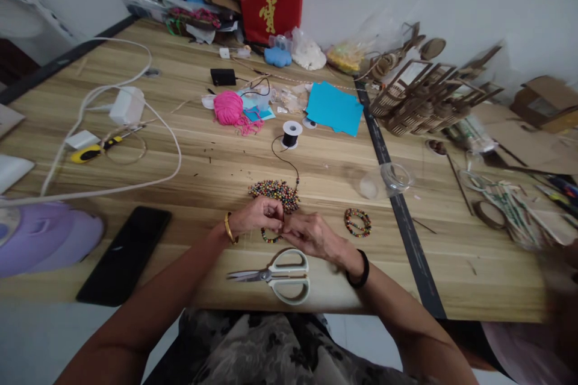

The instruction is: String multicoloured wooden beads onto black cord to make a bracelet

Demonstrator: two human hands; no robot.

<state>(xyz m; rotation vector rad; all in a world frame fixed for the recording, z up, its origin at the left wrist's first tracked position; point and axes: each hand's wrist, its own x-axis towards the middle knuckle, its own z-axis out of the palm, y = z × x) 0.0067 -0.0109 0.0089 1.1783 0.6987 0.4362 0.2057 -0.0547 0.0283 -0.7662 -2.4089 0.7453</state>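
My left hand [258,214] and my right hand [315,233] meet above the table, fingers pinched close together on a dark cord. Below them hangs or lies a curve of strung coloured beads [271,238]; the fingers hide part of it. Just beyond my hands is a pile of loose multicoloured beads [275,191]. A black cord runs from the pile to a white spool of black cord [291,135]. Nearer my body lie scissors [284,276] with pale handles, blades pointing left. A beaded bracelet [357,222] rests to the right of my right hand.
A black phone [124,255], a purple object [49,237] and white cables [178,156] lie at left. Farther back are pink yarn [228,108] and blue sheets [335,108]. Wooden models [428,96] stand at right, past a clear round container [396,178]. Part of another person shows at the right edge.
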